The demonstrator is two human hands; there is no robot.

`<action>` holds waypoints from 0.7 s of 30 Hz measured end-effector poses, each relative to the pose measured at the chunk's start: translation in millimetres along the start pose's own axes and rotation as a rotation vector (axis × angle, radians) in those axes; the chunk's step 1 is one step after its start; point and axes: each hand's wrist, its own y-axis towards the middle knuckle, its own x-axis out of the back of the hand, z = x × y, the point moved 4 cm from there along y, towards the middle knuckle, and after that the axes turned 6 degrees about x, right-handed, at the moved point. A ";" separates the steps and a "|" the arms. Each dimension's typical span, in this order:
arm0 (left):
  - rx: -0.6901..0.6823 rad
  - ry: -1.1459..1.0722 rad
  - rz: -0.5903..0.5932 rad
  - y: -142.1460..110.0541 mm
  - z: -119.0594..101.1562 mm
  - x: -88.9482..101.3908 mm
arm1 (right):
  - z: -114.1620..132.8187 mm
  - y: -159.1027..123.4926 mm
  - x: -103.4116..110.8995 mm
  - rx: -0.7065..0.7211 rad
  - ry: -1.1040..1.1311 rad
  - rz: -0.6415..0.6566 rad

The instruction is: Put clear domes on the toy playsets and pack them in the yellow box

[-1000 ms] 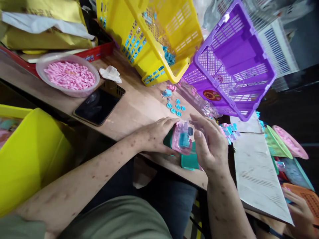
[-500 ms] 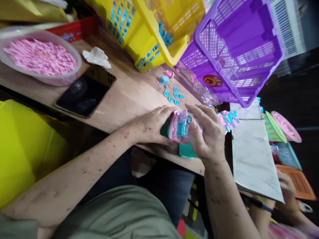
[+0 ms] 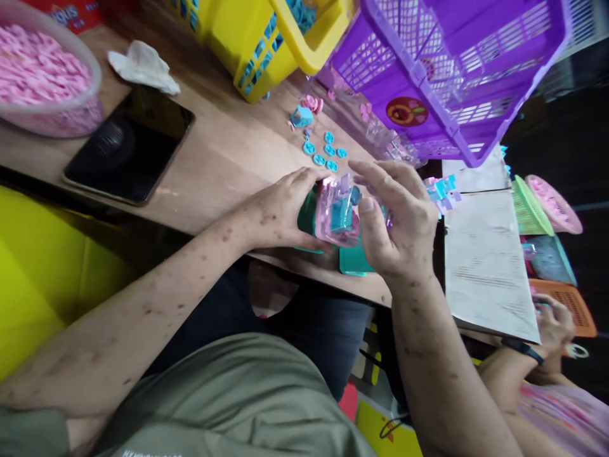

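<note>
So the left hand (image 3: 285,212) is wrapped round a clear-and-pink case (image 3: 337,216) with blue bits inside, right by the bench's (image 3: 209,171) near edge. Right hand (image 3: 402,212) is half curled against its other side, though glare makes the exact fingertip grip tricky to read. Little blue wheels (image 3: 330,150) lie just beyond, and a green tray (image 3: 354,260) sits partly under the right hand, at that same near edge.
</note>
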 end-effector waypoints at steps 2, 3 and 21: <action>-0.019 0.042 0.006 -0.3 0.2 -1.2 | -0.5 -0.7 -1.0 0.008 0.047 -0.027; -0.029 0.060 0.010 -0.7 0.1 -1.9 | -1.0 -0.8 -1.4 0.011 0.065 -0.036; -0.034 0.095 0.020 -3.5 -1.4 -4.8 | -2.3 9.0 2.7 0.100 0.072 -0.002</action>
